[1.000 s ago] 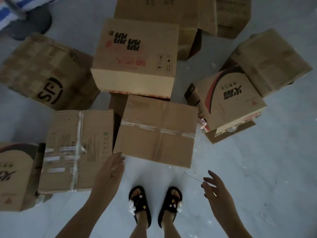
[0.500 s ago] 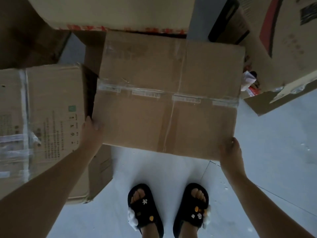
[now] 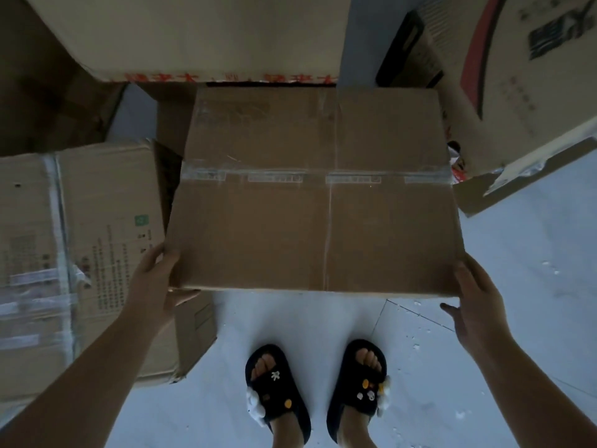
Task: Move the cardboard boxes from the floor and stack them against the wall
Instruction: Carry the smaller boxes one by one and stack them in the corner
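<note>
Change: both hands are set lower on the near corners of the taped box than half a second ago, and the thumbs are now hooked under its near edge.
Feet: black sandals with small charms are seen on the pale floor, just behind the near edge of the box.
Left hand: the left hand is clamped on the near left corner, fingers laid up the side, thumb curled beneath.
Right hand: the right hand is pressed on the near right corner, fingers along the side, thumb spread out under the edge.
Taped box: the taped box is held between the hands, flat side up, clear tape across its middle; whether it is off the floor cannot be told.
Left box: a printed box is seen just beside it on the left.
Far boxes: a pale box with red print is seen behind, and a box with a red stripe at the far right.
</note>
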A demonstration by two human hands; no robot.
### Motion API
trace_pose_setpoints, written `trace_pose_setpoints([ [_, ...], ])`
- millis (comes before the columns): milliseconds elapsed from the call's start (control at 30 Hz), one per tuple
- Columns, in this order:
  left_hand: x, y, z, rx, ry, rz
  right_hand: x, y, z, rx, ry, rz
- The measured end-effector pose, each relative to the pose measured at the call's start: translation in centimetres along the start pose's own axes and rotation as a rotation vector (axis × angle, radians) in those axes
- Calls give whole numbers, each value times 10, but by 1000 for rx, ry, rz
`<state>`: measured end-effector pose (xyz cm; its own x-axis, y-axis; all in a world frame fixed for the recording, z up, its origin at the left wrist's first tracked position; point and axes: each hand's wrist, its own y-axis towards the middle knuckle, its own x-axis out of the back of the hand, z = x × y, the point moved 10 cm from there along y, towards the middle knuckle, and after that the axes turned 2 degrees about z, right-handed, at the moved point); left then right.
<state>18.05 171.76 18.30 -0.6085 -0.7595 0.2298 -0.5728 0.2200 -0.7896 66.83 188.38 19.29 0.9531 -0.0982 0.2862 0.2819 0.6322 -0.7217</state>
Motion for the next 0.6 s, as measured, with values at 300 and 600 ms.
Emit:
trace_pose_setpoints([
  [300, 35, -111, -83, 187, -44, 122, 34, -96, 97, -66, 167, 122],
  [600, 117, -269, -168, 72, -26, 145, 72, -258, 199, 1, 146, 189],
])
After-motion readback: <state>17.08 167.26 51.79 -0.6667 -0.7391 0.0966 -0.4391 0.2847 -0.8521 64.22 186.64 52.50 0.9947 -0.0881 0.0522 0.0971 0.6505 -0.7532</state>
